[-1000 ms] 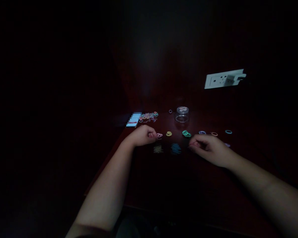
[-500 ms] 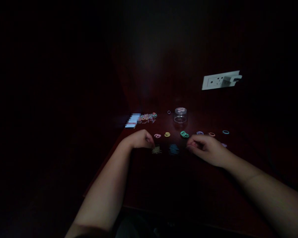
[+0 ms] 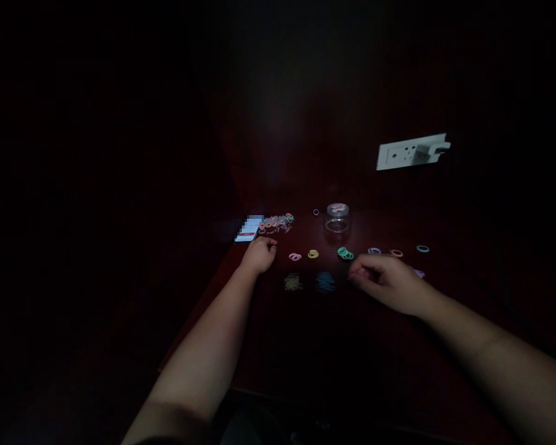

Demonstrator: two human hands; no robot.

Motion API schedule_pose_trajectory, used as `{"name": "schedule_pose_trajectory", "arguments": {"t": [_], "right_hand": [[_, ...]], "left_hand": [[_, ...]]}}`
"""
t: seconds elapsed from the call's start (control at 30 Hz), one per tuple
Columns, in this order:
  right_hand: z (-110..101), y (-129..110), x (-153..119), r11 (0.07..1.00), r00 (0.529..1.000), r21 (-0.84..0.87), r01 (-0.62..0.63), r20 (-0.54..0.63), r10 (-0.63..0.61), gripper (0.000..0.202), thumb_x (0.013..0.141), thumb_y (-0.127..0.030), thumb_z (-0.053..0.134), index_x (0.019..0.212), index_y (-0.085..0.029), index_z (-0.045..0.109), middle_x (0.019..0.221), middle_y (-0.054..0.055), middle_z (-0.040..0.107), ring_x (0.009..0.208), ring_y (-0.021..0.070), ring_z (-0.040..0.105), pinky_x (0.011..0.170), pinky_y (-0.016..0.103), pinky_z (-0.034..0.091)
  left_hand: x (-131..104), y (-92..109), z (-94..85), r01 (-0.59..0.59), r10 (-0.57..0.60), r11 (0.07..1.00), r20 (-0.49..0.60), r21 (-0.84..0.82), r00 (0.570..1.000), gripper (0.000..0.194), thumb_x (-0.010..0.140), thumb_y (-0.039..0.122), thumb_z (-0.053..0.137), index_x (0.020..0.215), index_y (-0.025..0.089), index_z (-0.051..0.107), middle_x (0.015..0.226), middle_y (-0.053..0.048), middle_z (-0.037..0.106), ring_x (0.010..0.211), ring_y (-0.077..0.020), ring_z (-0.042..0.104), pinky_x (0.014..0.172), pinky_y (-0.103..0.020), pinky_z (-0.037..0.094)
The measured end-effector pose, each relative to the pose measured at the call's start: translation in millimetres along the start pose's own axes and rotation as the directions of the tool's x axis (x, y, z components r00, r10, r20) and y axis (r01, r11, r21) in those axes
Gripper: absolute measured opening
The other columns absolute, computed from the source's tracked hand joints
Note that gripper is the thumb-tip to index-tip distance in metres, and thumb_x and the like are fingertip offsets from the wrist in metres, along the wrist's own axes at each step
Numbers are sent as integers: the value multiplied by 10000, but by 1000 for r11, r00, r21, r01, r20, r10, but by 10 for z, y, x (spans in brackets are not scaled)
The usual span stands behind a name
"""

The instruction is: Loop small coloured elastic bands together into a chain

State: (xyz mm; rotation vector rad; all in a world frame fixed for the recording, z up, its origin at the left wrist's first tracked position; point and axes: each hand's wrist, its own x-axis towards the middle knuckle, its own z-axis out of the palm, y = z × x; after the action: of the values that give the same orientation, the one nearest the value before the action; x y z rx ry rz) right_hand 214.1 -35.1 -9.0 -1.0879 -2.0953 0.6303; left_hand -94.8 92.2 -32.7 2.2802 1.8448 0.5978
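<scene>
Small coloured bands being sorted on a dark tabletop [image 3: 306, 334], very dim light.

Loose pile of bands [image 3: 277, 220] sits at the far left edge, beside a lit phone [image 3: 249, 228]; sorted ones lie in a row toward the right: pink [image 3: 295, 256], yellow [image 3: 313, 254], green [image 3: 345, 253], then a few more. They look light, soft and stretchy, likely to slide on the polished top; probably best pinched one at a time by the rim. Left hand [image 3: 260, 254] is loosely curled just short of the pile, and I can't tell if it holds anything. Right hand [image 3: 389, 281] is half closed with fingertips pinched near the green group; contents too dark to tell. Clear jar [image 3: 337, 217] sits behind the row; a wall socket [image 3: 412, 152] is beyond.
</scene>
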Motion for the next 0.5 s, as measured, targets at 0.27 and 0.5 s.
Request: {"name": "schedule_pose_trajectory", "arguments": {"t": [0.27, 0.5], "right_hand": [[-1, -37, 9, 1000, 1000, -15, -13, 1, 13, 166, 871, -293, 539, 754, -185, 584, 623, -17, 496, 569, 124, 446, 528, 250, 366], [0, -37, -6, 1000, 1000, -14, -5, -11, 5, 165, 873, -290, 547, 753, -184, 589, 621, -17, 495, 571, 120, 442, 523, 241, 363]], "left_hand": [[154, 8, 178, 105, -101, 983, -36, 150, 994, 517, 907, 423, 460, 1358, 182, 534, 1538, -81, 383, 1395, -327, 348, 1149, -472, 301], [221, 13, 172, 135, -133, 965, -24, 225, 991, 553, 912, 470, 426, 1388, 199, 504, 1511, -82, 429, 1382, -333, 365, 1122, -471, 327]]}}
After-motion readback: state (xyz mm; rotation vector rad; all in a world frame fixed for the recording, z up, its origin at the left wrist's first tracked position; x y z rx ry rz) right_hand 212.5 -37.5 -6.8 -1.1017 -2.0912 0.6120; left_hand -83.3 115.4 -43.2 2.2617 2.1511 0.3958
